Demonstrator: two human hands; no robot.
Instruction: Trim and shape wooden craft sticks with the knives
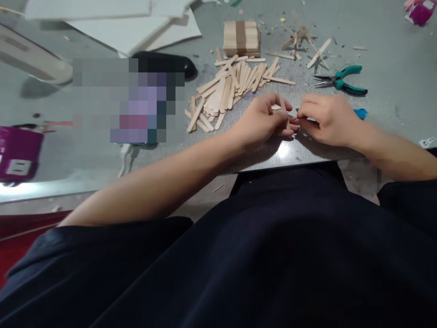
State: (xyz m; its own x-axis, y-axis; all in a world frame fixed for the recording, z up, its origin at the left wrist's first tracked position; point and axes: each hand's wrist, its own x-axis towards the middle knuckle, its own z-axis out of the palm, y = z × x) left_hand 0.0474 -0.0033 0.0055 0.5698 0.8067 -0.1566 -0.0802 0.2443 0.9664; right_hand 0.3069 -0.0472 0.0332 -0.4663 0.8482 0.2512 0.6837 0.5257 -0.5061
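Observation:
Near the table's front edge, my left hand (264, 119) holds a thin wooden stick (284, 110) upright between thumb and fingers. My right hand (327, 117) is closed in a pinch just right of it, its fingertips at my left fingertips; what it pinches is too small to make out. Loose wooden sticks (223, 93) lie in a spread pile left of and beyond my hands. A banded bundle of sticks (241, 38) rests behind the pile. Teal-handled pliers (341, 81) lie beyond my right hand.
Crossed sticks (319, 53) lie at the back. A blue item (360, 113) is beside my right wrist. A black object (187, 67), white sheets (167, 34) and a purple box (20, 154) are to the left. The grey table's (392, 77) front edge runs below my hands.

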